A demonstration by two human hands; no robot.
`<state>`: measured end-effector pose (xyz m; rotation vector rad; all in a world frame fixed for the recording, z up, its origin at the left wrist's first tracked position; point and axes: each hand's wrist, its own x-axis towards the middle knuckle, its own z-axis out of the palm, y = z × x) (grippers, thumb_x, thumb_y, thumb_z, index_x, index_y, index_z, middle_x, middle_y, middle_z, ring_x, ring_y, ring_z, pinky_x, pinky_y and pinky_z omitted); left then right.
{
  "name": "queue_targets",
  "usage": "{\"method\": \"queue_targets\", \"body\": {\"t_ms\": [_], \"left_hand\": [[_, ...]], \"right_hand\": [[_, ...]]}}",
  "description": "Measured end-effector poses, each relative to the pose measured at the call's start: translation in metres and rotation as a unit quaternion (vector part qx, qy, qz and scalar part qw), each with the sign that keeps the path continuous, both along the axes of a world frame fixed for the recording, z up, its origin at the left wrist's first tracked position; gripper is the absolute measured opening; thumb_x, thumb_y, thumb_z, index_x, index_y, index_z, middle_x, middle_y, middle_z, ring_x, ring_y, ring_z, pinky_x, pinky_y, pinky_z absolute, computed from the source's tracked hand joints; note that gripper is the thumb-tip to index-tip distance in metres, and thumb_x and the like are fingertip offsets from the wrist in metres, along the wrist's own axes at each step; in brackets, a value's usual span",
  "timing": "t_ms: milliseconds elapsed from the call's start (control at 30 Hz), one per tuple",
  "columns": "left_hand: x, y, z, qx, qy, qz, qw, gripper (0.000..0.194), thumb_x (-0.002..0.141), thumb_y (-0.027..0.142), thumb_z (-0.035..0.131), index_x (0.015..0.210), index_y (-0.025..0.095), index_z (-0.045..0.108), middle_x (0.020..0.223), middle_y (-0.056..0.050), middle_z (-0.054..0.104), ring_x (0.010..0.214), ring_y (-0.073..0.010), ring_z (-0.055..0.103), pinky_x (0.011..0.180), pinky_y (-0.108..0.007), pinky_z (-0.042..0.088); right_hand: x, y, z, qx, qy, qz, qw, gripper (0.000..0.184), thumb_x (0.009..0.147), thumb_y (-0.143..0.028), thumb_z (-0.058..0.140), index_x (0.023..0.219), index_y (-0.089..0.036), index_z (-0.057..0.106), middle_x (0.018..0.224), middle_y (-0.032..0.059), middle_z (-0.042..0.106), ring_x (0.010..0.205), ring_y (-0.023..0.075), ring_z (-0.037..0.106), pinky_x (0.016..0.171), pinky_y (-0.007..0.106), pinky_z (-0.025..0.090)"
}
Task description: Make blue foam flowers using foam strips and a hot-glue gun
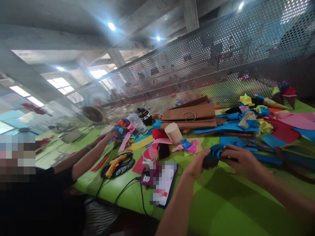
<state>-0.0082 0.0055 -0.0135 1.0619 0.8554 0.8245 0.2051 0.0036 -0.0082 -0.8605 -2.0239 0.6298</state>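
Both my hands are raised just above the green table (pixel 221 203) and closed on the same piece of blue paper (pixel 214 154), folded or crumpled between them. My left hand (pixel 197 165) pinches its left end. My right hand (pixel 240 160) grips its right end with fingers curled. What shape the paper has is not clear.
A person (pixel 61 183) at the left reaches both arms onto the table. A yellow glue gun (pixel 117 163), a phone (pixel 163 183) with cables, brown paper bags (pixel 192 116), a beige paper cup (pixel 173 132) and coloured paper scraps (pixel 246 124) lie around. A perforated metal screen (pixel 209 65) backs the table.
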Motion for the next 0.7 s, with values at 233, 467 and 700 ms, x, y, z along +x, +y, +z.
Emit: {"method": "queue_targets", "body": {"t_ms": [233, 467, 700], "left_hand": [[0.002, -0.001, 0.005, 0.001, -0.020, -0.005, 1.000, 0.055, 0.079, 0.070, 0.061, 0.087, 0.016, 0.066, 0.066, -0.002, 0.060, 0.054, -0.0105, 0.047, 0.049, -0.025, 0.023], [-0.003, -0.005, 0.009, 0.046, -0.018, 0.003, 0.999, 0.058, 0.079, 0.067, 0.066, 0.104, 0.015, 0.065, 0.073, -0.003, 0.065, 0.058, -0.0116, 0.049, 0.056, -0.026, 0.028], [-0.009, -0.005, 0.007, 0.104, -0.033, -0.010, 0.994, 0.058, 0.082, 0.064, 0.066, 0.109, 0.014, 0.067, 0.084, -0.008, 0.069, 0.065, -0.0140, 0.054, 0.060, -0.027, 0.033]], "right_hand": [[0.001, -0.004, 0.004, -0.001, 0.002, 0.006, 1.000, 0.015, 0.097, -0.035, 0.066, 0.102, -0.028, 0.079, 0.092, 0.0045, 0.073, 0.078, 0.0192, 0.068, 0.068, 0.029, 0.052], [0.004, -0.005, 0.008, -0.008, 0.033, 0.004, 0.999, 0.010, 0.095, -0.030, 0.066, 0.096, -0.028, 0.075, 0.086, 0.0022, 0.070, 0.067, 0.0173, 0.061, 0.058, 0.029, 0.046], [0.012, -0.012, 0.030, -0.020, 0.068, -0.041, 0.997, 0.011, 0.095, -0.034, 0.066, 0.095, -0.028, 0.075, 0.087, 0.0037, 0.072, 0.074, 0.0204, 0.064, 0.064, 0.032, 0.050]]}}
